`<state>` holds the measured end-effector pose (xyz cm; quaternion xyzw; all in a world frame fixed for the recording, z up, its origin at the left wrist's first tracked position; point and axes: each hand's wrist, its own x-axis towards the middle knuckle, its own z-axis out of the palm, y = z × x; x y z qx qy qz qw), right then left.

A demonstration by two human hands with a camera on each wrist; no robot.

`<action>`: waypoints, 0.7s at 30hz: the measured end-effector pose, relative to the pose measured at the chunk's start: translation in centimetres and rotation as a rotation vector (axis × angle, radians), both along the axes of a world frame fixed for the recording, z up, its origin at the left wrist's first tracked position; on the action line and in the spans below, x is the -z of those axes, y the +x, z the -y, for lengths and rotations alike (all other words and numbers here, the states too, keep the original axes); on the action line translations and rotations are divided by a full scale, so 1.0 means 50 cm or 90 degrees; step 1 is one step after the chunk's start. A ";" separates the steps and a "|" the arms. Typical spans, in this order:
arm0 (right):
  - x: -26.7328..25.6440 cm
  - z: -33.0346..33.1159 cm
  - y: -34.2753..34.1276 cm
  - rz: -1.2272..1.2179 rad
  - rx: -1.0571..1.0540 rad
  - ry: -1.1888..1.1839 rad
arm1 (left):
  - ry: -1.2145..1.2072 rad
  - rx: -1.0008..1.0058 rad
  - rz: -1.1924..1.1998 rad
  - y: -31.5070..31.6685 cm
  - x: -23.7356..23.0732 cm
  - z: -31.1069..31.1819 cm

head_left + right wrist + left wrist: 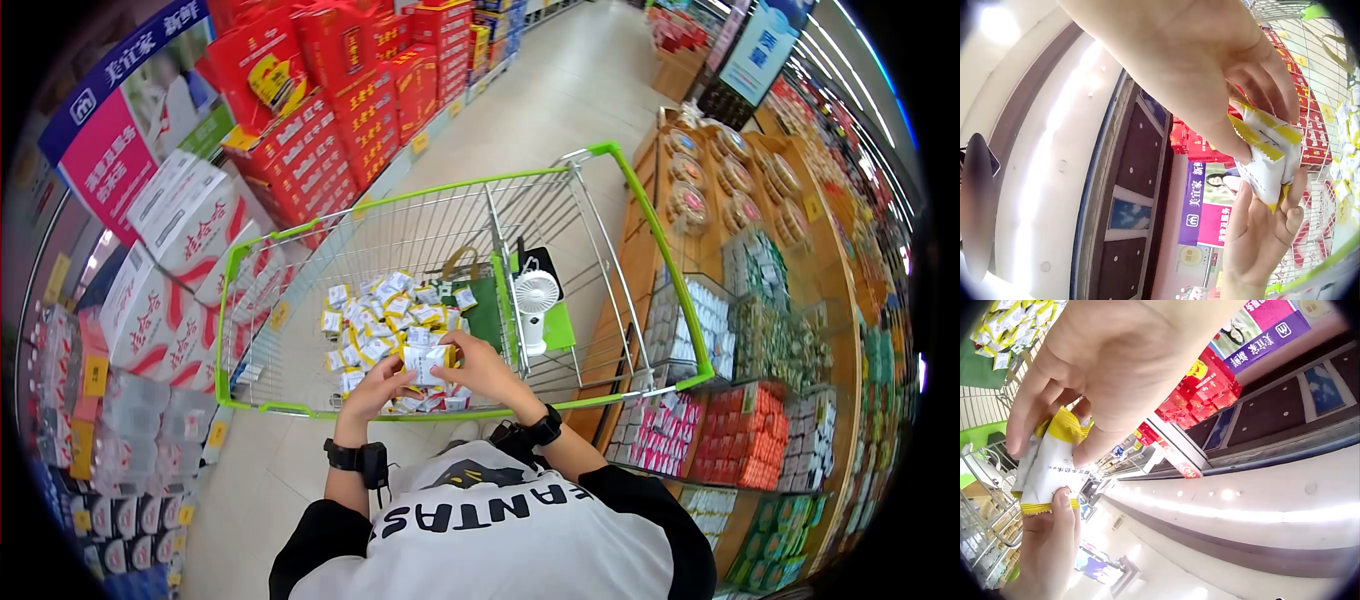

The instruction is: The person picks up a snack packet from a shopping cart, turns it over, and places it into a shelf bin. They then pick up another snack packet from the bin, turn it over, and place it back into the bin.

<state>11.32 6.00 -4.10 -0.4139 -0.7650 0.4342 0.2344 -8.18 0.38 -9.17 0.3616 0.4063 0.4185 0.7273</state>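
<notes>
White film with yellow ends: small wrapped packets (pixel 428 362), at least two together. Head view: held up over the near side of a green-rimmed cart (pixel 664 225); pinched from one side by the left hand (pixel 378 388), from the other by the right hand (pixel 482 368), both close together. Just beyond, inside the cart, a loose heap (pixel 375 315) of similar packets; near it, a white fan (pixel 536 300).

Left wrist view: front packet face on, printed white panel between serrated yellow crimps (pixel 1035 509); another behind, partly hidden. Left thumb (pixel 1094 449) near the upper end, right thumb (pixel 1063 519) over the lower.

Right wrist view: same packets, face against face, film creased and angled at the corners; right hand above, left hand below, both gripping.

Probably light, fingertip work. Soft-skinned, crinkly, likely slick, so apt to slide against each other. Contents hidden; firmness and fragility impossible to tell, so best squeezed gently. Suggested hold: across the middles, thumb on one broad face, fingers opposite; crimps better for singles.
</notes>
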 end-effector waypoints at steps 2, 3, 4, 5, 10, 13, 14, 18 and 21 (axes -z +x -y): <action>0.021 -0.009 -0.012 0.004 -0.013 -0.015 | -0.002 -0.022 -0.018 -0.005 -0.003 0.004; 0.026 -0.010 -0.016 0.008 -0.012 -0.027 | -0.027 -0.047 -0.020 -0.006 -0.005 0.006; 0.027 -0.011 -0.019 0.010 -0.021 -0.031 | -0.053 -0.071 -0.022 -0.005 -0.007 0.007; 0.023 -0.014 -0.022 0.013 -0.015 -0.076 | -0.079 -0.093 -0.022 -0.001 -0.009 0.008; 0.070 -0.023 -0.021 0.000 -0.035 -0.070 | -0.168 -0.218 -0.100 0.011 0.001 0.009; 0.073 -0.030 -0.013 0.075 -0.071 -0.079 | -0.161 -0.182 -0.112 0.010 0.017 0.009; 0.076 -0.034 -0.011 0.120 -0.103 -0.096 | -0.163 -0.185 -0.113 0.010 0.018 0.012; 0.099 -0.046 -0.004 0.148 -0.193 -0.139 | -0.150 -0.183 -0.122 0.016 0.017 0.024; 0.115 -0.042 -0.007 0.141 -0.184 -0.138 | -0.166 -0.214 -0.111 0.020 0.023 0.028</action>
